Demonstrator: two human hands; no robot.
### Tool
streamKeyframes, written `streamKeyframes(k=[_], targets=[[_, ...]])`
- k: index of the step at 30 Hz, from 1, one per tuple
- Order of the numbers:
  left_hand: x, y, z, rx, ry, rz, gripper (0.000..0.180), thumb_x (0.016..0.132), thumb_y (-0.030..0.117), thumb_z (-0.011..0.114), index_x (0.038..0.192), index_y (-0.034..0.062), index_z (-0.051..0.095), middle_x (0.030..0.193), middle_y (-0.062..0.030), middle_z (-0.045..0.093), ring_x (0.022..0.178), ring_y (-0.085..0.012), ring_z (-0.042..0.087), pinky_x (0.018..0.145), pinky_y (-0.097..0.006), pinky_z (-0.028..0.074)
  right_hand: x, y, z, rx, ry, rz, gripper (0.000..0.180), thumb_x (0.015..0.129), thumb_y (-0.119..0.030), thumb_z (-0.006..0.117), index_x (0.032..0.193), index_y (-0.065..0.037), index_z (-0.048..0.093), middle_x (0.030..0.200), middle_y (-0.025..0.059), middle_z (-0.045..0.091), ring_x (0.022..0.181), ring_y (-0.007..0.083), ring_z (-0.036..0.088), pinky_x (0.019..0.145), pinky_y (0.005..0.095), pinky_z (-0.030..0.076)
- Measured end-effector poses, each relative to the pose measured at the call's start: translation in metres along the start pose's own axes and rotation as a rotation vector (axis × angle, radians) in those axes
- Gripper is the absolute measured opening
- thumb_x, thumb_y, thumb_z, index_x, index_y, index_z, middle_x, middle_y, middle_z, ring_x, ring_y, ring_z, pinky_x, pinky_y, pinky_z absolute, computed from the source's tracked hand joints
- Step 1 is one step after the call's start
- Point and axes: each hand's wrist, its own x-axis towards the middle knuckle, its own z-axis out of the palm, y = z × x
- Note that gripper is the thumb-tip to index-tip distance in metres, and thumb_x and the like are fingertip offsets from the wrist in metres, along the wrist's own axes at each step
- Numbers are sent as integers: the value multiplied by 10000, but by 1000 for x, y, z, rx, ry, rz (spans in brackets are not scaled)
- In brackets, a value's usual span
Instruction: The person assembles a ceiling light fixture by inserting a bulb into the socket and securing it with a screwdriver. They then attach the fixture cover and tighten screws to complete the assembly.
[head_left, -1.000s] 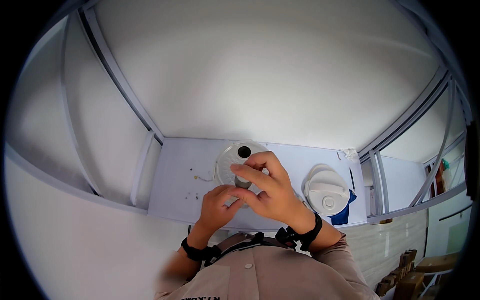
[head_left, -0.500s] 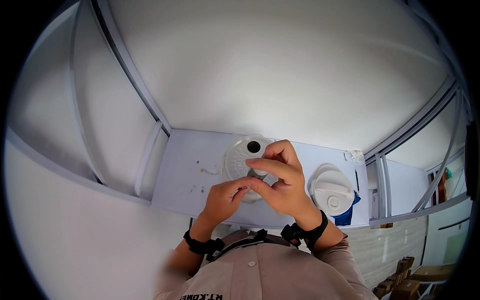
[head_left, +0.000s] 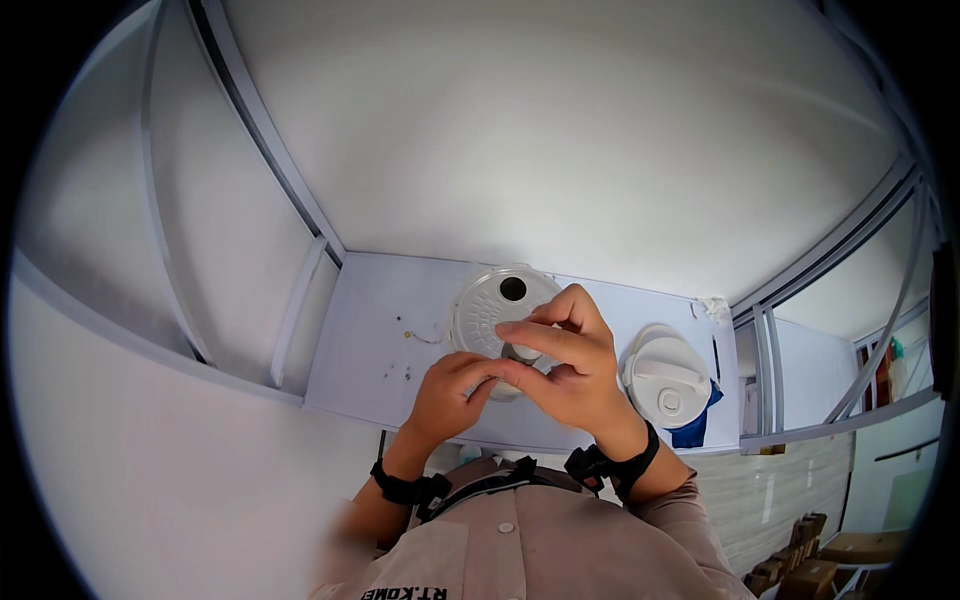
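A round white appliance part (head_left: 480,312) with a dimpled top and a round dark opening (head_left: 513,289) rests on the table. Over its near side, my right hand (head_left: 575,365) pinches a small grey-and-white cylindrical piece (head_left: 524,352) between thumb and fingers. My left hand (head_left: 450,398) is closed beside it, its thumb and fingertips pressed together against my right thumb. Whether the left fingertips also grip the small piece or something tiny is hidden.
A white round lid with a handle (head_left: 664,375) lies to the right, partly over a blue cloth (head_left: 690,432). Several tiny screws (head_left: 398,375) and a thin wire (head_left: 425,339) are scattered on the left of the white table (head_left: 350,340). A white wall stands behind.
The hands keep nearly the same pose, the right fingers having shifted slightly around the small piece. The whole view has moved a little.
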Motion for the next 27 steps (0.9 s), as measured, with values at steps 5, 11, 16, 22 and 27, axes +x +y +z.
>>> streamKeyframes(k=[5, 11, 16, 22, 27], targets=[[-5, -10, 1, 161, -78, 41, 256, 776, 34, 824, 1012, 53, 724, 986, -91, 738, 994, -316, 678, 894, -446, 535, 5, -7, 5, -31, 7, 4, 489, 798, -74, 877, 1275, -91, 768, 1093, 106, 611, 986, 248, 638, 779, 331, 545], [-7, -15, 3, 178, -3, 56, 291, 755, 50, 846, 1020, 65, 727, 977, -77, 742, 1028, -294, 668, 946, -453, 514, 4, -15, -2, 166, -121, 75, 464, 828, -91, 876, 1273, -41, 757, 1287, 164, 630, 1062, 287, 685, 846, 356, 567], [-5, -13, 2, 166, -15, 56, 301, 746, 56, 858, 1021, 85, 740, 941, -47, 745, 1020, -274, 666, 961, -444, 508, -7, -1, 0, -62, 4, 46, 372, 865, -156, 862, 1220, -73, 788, 1221, 151, 637, 1061, 320, 703, 852, 352, 583], [-7, -15, 0, 196, -14, 52, 293, 751, 58, 858, 1021, 101, 753, 912, -22, 752, 1005, -259, 667, 964, -433, 503, 6, -20, 11, 76, 104, 38, 412, 847, -166, 875, 1236, -65, 783, 1216, 156, 639, 999, 288, 686, 820, 370, 569], [-5, -13, 1, 183, -10, 51, 293, 751, 58, 860, 1021, 105, 755, 918, -15, 756, 1000, -247, 665, 954, -435, 503, 0, -16, -3, 66, -48, 41, 495, 878, -131, 837, 1342, -13, 712, 1171, 160, 660, 951, 278, 663, 815, 382, 554]])
